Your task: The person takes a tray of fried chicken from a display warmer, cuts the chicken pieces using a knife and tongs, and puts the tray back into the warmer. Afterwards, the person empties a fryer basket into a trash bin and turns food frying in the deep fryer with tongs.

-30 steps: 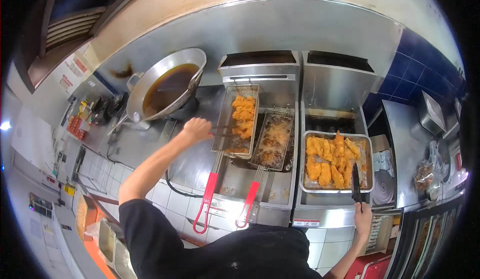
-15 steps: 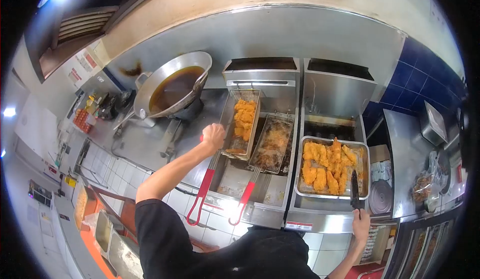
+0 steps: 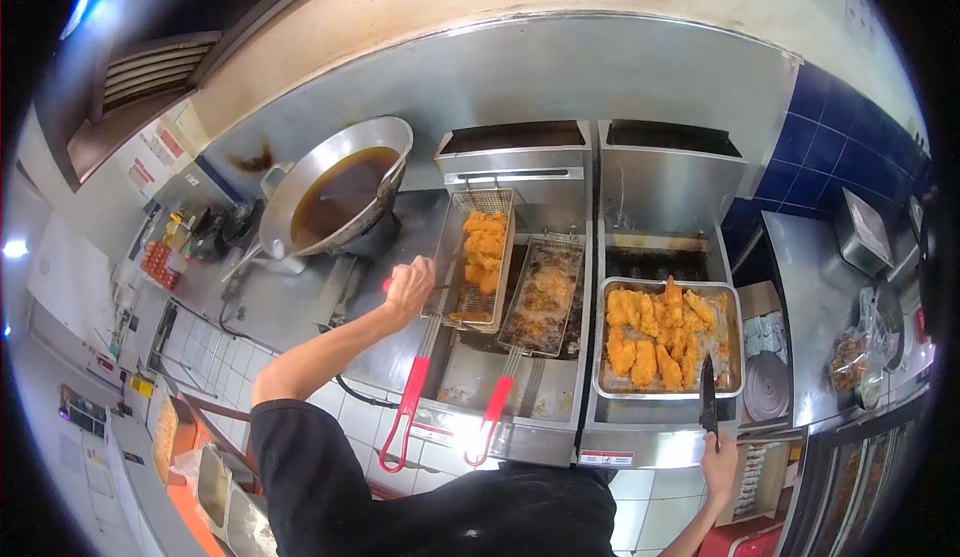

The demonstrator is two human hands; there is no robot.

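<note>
My left hand (image 3: pixel 410 285) is closed in a fist beside the left fry basket, and a bit of red shows at its edge; the fingers hide the rest of what it grips. Golden fried chicken pieces (image 3: pixel 484 249) lie in this wire basket (image 3: pixel 492 200), raised over the fryer. To its right, a second basket (image 3: pixel 545 292) sits in bubbling oil with more pieces frying. My right hand (image 3: pixel 719 462) is closed on a dark, narrow utensil (image 3: pixel 708 397) with a tapered tip, which overlaps the right edge of a metal tray (image 3: pixel 597 382) of breaded fried pieces (image 3: pixel 655 342).
Two red basket handles (image 3: pixel 407 412) stick out over the fryer's front edge. A large wok (image 3: pixel 280 212) of dark oil stands on the left. To the right are a steel counter (image 3: pixel 805 337) and a bagged food item (image 3: pixel 850 357). An orange table (image 3: pixel 190 497) with metal pans is at lower left.
My left hand has shifted slightly left and down in the picture, still closed. My right hand and its utensil sit a little lower. The whole view has tilted slightly.
</note>
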